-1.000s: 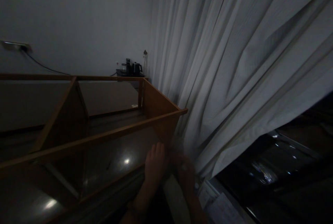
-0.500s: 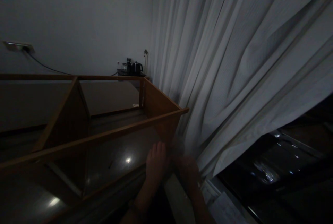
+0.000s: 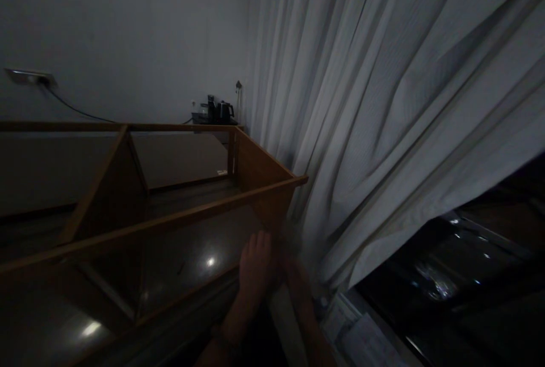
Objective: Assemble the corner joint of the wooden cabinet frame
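Observation:
An open wooden frame [image 3: 183,216], like a shelf unit or cabinet with a divider, stretches from the left to the middle. At its near right end is my left hand [image 3: 255,262], fingers bent and closed over the edge of the wood. Close beside it, my right hand [image 3: 298,284] is by the frame's end panel [image 3: 272,208]. Its fingers are dark and smeared by motion, so whatever they hold cannot be made out. A pale strip [image 3: 285,321], its kind unclear, shows between my forearms.
A long white curtain [image 3: 340,100] hangs close on the right. Beyond the frame, a black kettle [image 3: 223,110] stands by the wall. A cord runs from a wall socket [image 3: 29,77]. Papers [image 3: 366,338] and a dark glossy surface [image 3: 447,276] lie at lower right.
My right hand has moved left, closer to my left hand. The left hand and the frame stay almost where they were.

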Demonstrator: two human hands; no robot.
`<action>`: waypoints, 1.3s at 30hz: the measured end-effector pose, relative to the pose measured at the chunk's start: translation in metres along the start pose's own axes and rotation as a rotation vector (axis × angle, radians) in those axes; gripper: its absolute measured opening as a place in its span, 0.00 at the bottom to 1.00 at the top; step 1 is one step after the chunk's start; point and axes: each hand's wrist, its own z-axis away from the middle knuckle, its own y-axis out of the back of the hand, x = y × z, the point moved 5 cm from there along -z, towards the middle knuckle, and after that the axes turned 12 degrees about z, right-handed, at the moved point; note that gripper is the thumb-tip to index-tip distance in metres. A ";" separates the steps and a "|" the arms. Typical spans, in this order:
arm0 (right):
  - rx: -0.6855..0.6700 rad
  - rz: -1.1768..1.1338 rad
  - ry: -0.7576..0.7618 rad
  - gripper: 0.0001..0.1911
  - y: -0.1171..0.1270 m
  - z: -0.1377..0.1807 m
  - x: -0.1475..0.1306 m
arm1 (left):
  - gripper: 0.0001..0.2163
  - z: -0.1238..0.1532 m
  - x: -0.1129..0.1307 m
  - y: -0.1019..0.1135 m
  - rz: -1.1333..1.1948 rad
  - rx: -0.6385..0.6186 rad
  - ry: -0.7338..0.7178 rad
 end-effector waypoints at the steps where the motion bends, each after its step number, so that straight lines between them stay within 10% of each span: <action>1: 0.019 0.011 0.043 0.27 0.002 0.000 -0.002 | 0.13 0.000 0.000 0.001 -0.002 0.004 0.003; 22: 0.058 0.500 0.690 0.16 0.021 0.007 -0.010 | 0.13 0.001 0.000 0.001 0.023 0.008 -0.007; 39: 0.326 0.148 0.126 0.21 0.003 0.013 -0.012 | 0.14 0.003 0.000 0.000 0.012 0.035 -0.029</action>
